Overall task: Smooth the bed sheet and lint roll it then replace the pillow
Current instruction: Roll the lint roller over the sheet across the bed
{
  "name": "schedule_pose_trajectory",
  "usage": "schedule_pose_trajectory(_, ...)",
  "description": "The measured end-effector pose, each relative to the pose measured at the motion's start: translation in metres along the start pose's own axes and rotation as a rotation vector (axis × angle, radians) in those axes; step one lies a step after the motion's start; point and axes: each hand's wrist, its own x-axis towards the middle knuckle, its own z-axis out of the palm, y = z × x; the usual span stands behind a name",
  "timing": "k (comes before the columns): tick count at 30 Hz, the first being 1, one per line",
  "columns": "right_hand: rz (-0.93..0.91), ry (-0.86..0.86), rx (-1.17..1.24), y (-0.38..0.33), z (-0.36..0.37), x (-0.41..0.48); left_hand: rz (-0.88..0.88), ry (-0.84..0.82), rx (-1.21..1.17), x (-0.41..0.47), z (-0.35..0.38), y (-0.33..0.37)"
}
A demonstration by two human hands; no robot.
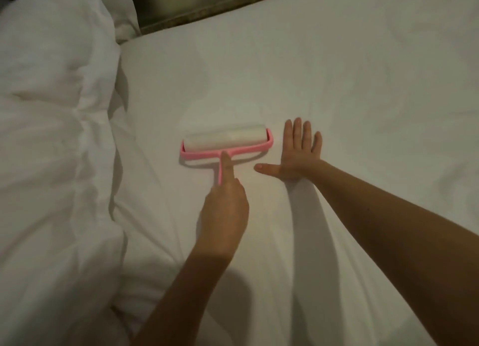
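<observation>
A: Head view, status?
B: The left hand [224,210] grips the roller [225,140] by its handle, index finger laid along it. The drum is on the sheet [337,73], mid-bed. The right hand [298,151] lies flat, fingers spread, just beside the drum.
A: Risk?
B: Probably bunching: a sticky drum drags slack fabric. The duvet [51,138] edge may snag.

The bed sheet [337,73] was white cloth, matt and mostly smooth, with soft shallow creases on its near part. The lint roller [225,144] lying on it had a pink plastic frame and handle, smooth with a faint sheen, and a white roll that looked like slightly glossy paper. To the left, a heap of bedding [51,138] was also white matt cloth, puffy and heavily rumpled. A far ledge [207,12] beyond the bed looked hard, dark and mottled.
</observation>
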Motion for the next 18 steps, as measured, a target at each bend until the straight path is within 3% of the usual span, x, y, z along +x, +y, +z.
schedule_pose_trajectory(2, 0.002, 0.083, 0.022, 0.000, -0.001, 0.009, -0.005, 0.037, -0.023, 0.025, 0.003, 0.000)
schedule_pose_trajectory(5, -0.110, 0.530, 0.245, 0.013, 0.013, 0.016, -0.029, 0.049, -0.077, 0.089, -0.004, 0.013)
schedule_pose_trajectory(7, -0.125, 0.689, 0.306, 0.014, 0.018, 0.022, -0.038, 0.040, -0.112, 0.127, -0.009, 0.021)
schedule_pose_trajectory(15, -0.040, 0.646, 0.112, 0.013, 0.028, 0.034, -0.060, 0.064, -0.013, 0.070, 0.010, 0.015)
schedule_pose_trajectory(18, -0.033, 0.668, 0.111, 0.013, 0.028, 0.034, -0.018, 0.113, -0.082, 0.103, 0.012, 0.022)
